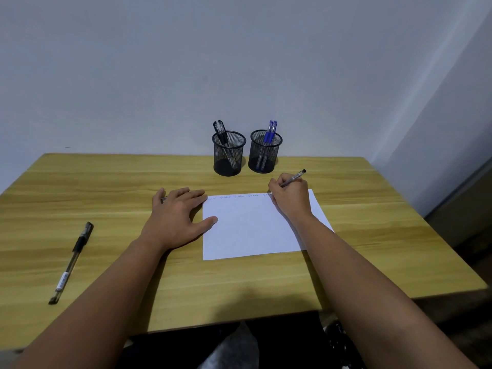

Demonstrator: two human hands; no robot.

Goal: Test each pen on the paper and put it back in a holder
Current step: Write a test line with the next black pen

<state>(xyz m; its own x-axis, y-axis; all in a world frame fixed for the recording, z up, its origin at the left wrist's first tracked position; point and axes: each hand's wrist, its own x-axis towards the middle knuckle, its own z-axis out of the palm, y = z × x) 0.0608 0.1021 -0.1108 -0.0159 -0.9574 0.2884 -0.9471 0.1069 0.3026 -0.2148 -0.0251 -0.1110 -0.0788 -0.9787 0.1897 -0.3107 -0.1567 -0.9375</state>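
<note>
A sheet of white paper (250,227) lies flat on a wooden table (372,235), just right of centre. Along its far edge runs a row of small handwritten marks, too faint to read. At the paper's one o'clock corner the right hand (290,197) grasps a pen (294,178) in a writing grip, tip on the sheet at the end of that row, cap end pointing toward two o'clock. The left hand (177,211) lies flat and relaxed, fingers spread, at the paper's ten o'clock corner, thumb resting on the sheet to steady it.

This looks like the testing step, with one pen mid-scribble. Next the pen must be lifted and dropped upright into a holder.

At twelve o'clock, near the wall, two black mesh cups stand side by side, close together. The left holder (229,155) keeps black pens (221,131); the right holder (265,153) keeps blue pens (271,130). The pen in hand seems dark, so the left cup may suit it, though the colour is hard to judge.

At eight o'clock, well apart from the paper, a loose black pen (71,262) lies on the table, probably waiting its turn. Nothing blocks the path from paper to cups.
</note>
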